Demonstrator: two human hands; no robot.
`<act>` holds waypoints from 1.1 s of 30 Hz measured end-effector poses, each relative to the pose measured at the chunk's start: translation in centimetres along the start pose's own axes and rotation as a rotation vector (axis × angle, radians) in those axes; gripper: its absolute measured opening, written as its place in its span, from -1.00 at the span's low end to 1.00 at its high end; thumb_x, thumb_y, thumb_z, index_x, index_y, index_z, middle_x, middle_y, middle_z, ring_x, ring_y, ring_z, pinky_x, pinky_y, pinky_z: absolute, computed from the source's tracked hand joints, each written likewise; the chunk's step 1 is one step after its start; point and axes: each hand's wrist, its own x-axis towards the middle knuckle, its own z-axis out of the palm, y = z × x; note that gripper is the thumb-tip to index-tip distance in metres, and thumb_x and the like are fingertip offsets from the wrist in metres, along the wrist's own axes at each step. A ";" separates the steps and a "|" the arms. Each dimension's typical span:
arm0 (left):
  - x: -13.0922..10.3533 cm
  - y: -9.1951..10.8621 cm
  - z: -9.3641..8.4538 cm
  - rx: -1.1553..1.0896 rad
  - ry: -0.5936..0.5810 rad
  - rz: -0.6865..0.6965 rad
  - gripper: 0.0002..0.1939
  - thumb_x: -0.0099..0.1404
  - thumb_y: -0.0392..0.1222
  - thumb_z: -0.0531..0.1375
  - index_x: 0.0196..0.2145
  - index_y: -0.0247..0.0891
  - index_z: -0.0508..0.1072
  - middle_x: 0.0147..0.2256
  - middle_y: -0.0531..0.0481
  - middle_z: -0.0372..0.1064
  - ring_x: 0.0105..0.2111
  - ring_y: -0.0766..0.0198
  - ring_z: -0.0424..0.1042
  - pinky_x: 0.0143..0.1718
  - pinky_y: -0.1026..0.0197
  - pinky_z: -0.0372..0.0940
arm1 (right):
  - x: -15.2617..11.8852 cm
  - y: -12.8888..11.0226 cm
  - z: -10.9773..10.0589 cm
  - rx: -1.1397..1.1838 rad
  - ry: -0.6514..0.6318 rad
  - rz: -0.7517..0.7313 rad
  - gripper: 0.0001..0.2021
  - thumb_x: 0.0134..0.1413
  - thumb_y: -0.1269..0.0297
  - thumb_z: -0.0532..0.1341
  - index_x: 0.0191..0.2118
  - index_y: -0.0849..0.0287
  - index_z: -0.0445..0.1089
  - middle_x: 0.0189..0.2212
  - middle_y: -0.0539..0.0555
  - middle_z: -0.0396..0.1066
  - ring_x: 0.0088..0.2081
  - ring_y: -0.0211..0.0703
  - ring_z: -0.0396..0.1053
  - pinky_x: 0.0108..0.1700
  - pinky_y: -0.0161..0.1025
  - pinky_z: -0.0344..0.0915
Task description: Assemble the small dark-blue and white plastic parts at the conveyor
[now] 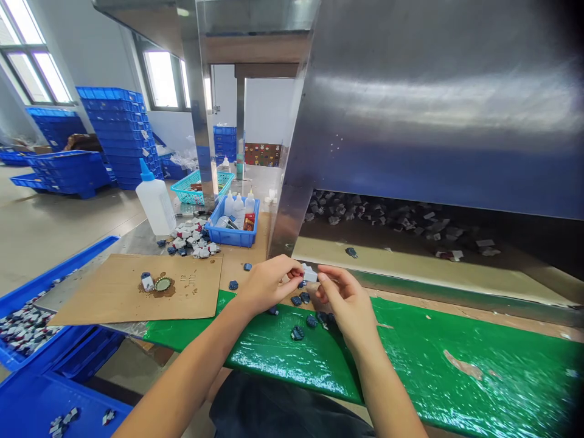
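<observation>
My left hand (270,281) is closed in a pinch at the left end of a small white plastic piece (311,274). The fingers of my right hand (347,304) close on the same piece from its right side. Its finer shape is too small to make out. Under and around my hands lie several small dark blue pieces (297,333), some on the green-covered bench edge (274,353). Off to the left, a white and blue piece (146,281) stands on a cardboard sheet (114,286), beside a bottle cap (162,284) in a wet brown stain.
A metal hood (438,109) rises at the right, with many small pieces under it. Left of my hands are a squeeze bottle (155,204), a pile of white pieces (194,237) and a small blue basket (232,236). Blue trays (13,359) of parts sit lower left.
</observation>
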 end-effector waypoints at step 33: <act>-0.1 -0.3 -0.2 0.265 -0.307 -0.205 -0.68 0.16 0.12 0.11 -0.24 -0.11 0.42 -0.28 0.09 0.39 -0.24 0.19 0.38 -0.31 0.20 0.23 | -0.1 0.7 0.1 -0.409 -0.192 -0.223 -0.72 0.08 0.09 0.06 -0.38 0.16 0.39 -0.54 0.03 0.41 -0.51 -0.16 0.33 -0.45 -0.26 0.23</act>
